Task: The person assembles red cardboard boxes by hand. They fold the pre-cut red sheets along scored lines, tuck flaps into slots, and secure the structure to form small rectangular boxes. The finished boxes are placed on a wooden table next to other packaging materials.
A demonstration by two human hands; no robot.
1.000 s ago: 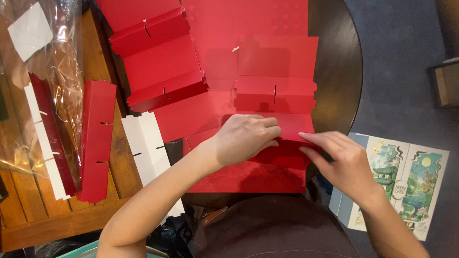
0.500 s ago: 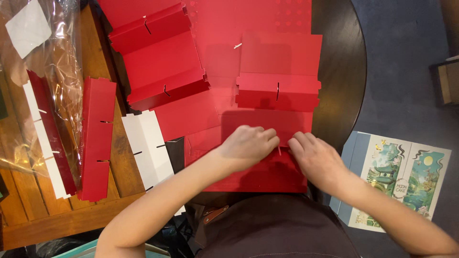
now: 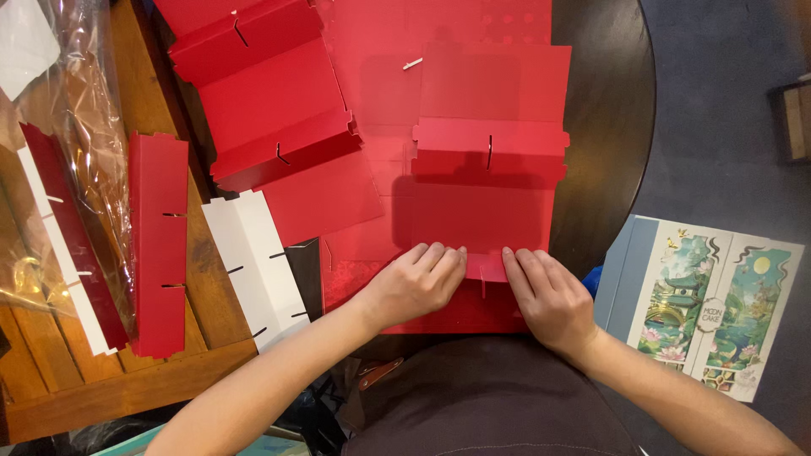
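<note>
while two hands, left hand (image 3: 411,287) and right hand (image 3: 549,297), press one red card panel (image 3: 481,215) (fingers flat).

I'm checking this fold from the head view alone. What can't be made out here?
- Near flap of the red card sheet: covered by the left hand and right hand.
- Red stack: cut off by the top edge.
- Items under the plastic wrap: blurred by glare.

A worker's 2 bare forearms, left hand (image 3: 414,283) and right hand (image 3: 549,295), ringless, extend above a dark grey-brown garment (image 3: 490,397).
</note>
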